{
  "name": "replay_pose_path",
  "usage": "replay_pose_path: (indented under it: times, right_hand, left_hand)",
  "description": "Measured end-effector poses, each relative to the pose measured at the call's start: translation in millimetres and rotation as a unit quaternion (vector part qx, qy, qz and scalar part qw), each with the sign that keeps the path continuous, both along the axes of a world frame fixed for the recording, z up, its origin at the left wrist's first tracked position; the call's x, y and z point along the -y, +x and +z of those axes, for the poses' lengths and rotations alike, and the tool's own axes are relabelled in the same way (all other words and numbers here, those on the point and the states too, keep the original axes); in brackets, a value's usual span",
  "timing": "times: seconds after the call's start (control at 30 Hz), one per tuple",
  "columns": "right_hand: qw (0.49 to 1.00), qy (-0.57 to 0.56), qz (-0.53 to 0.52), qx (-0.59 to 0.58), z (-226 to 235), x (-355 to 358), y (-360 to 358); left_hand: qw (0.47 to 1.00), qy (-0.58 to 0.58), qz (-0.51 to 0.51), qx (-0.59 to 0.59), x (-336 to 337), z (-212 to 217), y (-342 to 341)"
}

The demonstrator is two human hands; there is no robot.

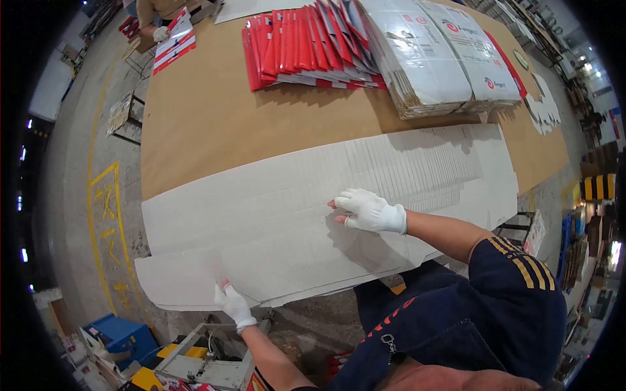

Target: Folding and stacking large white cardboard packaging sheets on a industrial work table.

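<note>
Large flat white cardboard sheets [280,225] lie one on another across the near side of the table, their edges slightly out of line. Rows of fine parallel creases cross the right part of the upper sheet. My right hand [370,210], in a white glove with bare thumb and index tips, is open above the middle of the sheets and casts a shadow beside it. Whether it touches the cardboard is hard to tell. My left hand [235,306], gloved likewise, is at the near left edge, fingers stretched onto the cardboard.
Brown paper or board covers the table [195,143]. A fanned row of red and white folded pieces [293,45] stands far back, left of wrapped white bundles [430,58]. Another person's gloved hand [161,34] holds a red-and-white sheet [175,42]. A blue bin [120,339] is lower left.
</note>
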State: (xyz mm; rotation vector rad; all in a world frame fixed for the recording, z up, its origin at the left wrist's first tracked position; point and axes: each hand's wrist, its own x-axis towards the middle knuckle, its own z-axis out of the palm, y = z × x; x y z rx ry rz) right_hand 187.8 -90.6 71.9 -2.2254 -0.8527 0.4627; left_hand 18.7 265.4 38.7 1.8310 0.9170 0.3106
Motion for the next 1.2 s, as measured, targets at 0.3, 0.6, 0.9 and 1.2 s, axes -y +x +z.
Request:
replay_pose_path:
  times: [0.3, 0.6, 0.9, 1.2]
  right_hand:
    - [0.997, -0.072, -0.01, 0.02, -6, 29, -12]
    - [0.996, -0.08, -0.013, 0.033, -7, 34, -13]
    - [0.996, -0.079, -0.007, 0.047, -2, -3, -1]
    - [0.997, 0.003, 0.072, 0.034, -4, -125, 7]
  left_hand:
    - [0.993, -0.083, 0.045, 0.074, -16, -10, -3]
    - [0.955, 0.278, -0.044, -0.091, -5, -36, 0]
    - [0.967, 0.253, -0.034, -0.002, -11, -35, 1]
    - [0.937, 0.215, 0.272, -0.046, 7, -2, -36]
